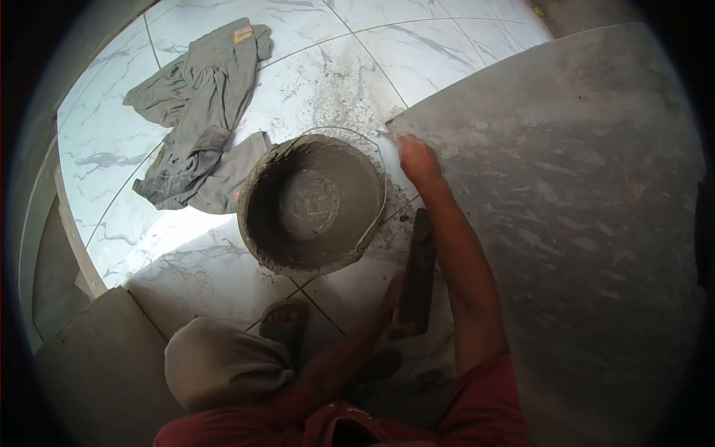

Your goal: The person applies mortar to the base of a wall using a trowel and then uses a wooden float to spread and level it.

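Observation:
My right hand is closed against the edge of a grey plastered wall, at the right of the bucket. A pale bit shows beside its fingers, but I cannot make out what it grips. My left hand, low and mostly hidden, is closed on a long dark board held close to my right forearm. Between my feet and the cloth stands a round bucket, its inside coated with wet grey mortar. Its thin wire handle hangs toward my right hand.
A crumpled grey garment lies left of the bucket on white marbled tiles. Mortar crumbs are scattered behind the bucket. My sandalled foot is just in front of it. A low grey ledge stands at lower left.

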Demonstrator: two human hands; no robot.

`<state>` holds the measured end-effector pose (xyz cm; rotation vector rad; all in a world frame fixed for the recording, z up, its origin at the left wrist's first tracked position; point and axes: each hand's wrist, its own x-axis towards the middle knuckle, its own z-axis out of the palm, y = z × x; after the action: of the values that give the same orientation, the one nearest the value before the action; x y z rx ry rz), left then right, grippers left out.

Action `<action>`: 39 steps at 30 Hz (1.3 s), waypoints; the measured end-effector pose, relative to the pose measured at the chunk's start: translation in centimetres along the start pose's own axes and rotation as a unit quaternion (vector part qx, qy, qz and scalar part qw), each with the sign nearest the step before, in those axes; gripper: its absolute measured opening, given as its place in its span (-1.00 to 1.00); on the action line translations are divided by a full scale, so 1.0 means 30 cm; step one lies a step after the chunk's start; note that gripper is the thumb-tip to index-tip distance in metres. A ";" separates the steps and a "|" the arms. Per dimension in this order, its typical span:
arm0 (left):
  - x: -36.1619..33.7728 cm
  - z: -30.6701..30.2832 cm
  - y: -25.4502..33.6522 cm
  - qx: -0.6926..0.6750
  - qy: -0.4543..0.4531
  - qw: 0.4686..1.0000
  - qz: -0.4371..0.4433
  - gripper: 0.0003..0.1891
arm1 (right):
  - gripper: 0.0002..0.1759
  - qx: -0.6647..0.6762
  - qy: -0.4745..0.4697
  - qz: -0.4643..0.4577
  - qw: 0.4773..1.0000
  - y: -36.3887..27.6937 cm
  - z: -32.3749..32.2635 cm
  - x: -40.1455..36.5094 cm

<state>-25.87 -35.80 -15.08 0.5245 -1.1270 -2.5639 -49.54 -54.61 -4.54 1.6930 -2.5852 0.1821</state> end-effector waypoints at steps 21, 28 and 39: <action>-0.011 -0.044 -0.060 -0.211 0.035 0.975 -0.065 -0.61 | -0.69 -0.041 -0.200 0.098 0.974 0.200 -0.108 -0.619; 0.033 -0.074 -0.028 -0.336 0.045 0.933 -0.116 -0.64 | -0.68 0.024 -0.253 0.080 0.964 0.100 -0.173 -1.053; 0.022 0.012 0.192 -0.372 -0.048 0.912 -0.169 -0.64 | -0.81 0.017 -0.229 0.207 0.951 0.009 -0.209 -1.006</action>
<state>-25.94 -39.58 -10.66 0.4158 -0.0054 -3.0501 -37.83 -26.26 -1.42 1.2948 -3.2741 -0.1821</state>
